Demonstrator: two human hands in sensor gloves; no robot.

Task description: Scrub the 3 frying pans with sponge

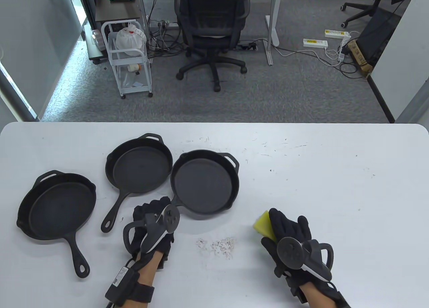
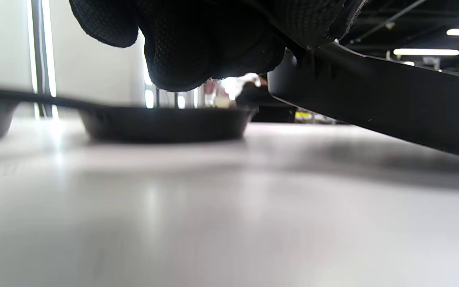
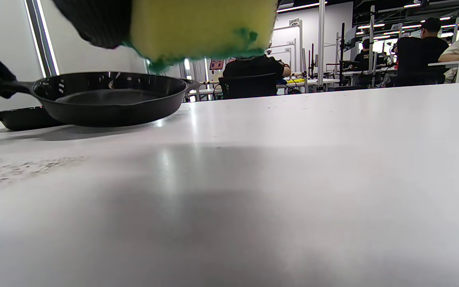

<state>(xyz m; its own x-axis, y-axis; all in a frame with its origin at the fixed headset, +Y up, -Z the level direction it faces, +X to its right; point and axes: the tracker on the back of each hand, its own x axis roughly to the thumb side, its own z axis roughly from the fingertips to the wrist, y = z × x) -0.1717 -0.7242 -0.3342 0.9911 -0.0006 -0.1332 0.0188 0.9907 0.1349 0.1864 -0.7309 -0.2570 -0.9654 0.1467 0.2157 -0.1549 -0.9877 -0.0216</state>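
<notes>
Gripping: left hand (image 1: 152,226) curled round right pan (image 1: 204,182) handle; right hand (image 1: 290,236) pinching yellow sponge (image 1: 263,224), right of pan.

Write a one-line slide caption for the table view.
Three frying pans on a white table; left hand grips the rightmost pan's handle, right hand holds a yellow sponge.

Right pan's handle (image 1: 174,201): hidden under left hand (image 1: 152,226) | sponge (image 1: 264,225): half covered by right hand (image 1: 289,236) | left wrist view: blurred

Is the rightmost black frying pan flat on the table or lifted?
Lifted: the black frying pan is tilted, its handle end raised by the left hand.
</notes>
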